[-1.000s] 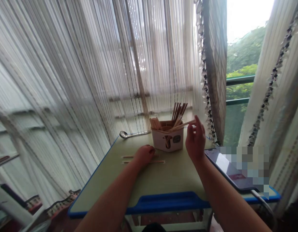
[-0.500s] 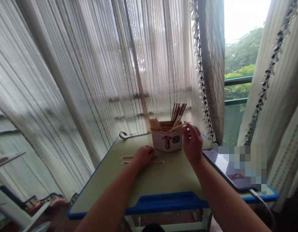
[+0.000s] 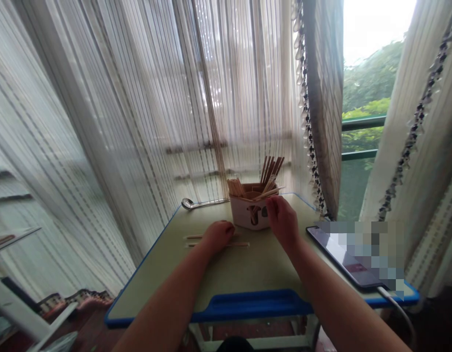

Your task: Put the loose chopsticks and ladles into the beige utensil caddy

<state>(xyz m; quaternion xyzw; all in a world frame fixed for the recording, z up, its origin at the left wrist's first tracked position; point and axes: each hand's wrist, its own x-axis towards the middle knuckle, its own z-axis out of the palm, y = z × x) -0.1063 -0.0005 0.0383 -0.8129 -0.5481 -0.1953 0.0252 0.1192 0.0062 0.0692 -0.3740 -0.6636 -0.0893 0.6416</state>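
A white utensil holder (image 3: 248,217) stands at the back of the small green table (image 3: 248,269), with several wooden chopsticks (image 3: 270,171) sticking out of it. My left hand (image 3: 217,235) rests on the table with its fingers curled over a pair of chopsticks (image 3: 240,244) that lie flat. My right hand (image 3: 282,222) is low, just in front of the holder's right side. Its fingers are loosely bent near the holder's wall, and I see nothing in them.
A metal spoon (image 3: 200,203) lies at the table's back left edge. A phone (image 3: 343,256) with a cable lies on the right side. The table has a blue rim (image 3: 251,305). Sheer striped curtains (image 3: 138,107) hang close behind, with a window on the right.
My right hand has let go of a chopstick at the holder's rim and dropped down in front of the holder. The left hand has stayed on the flat pair.
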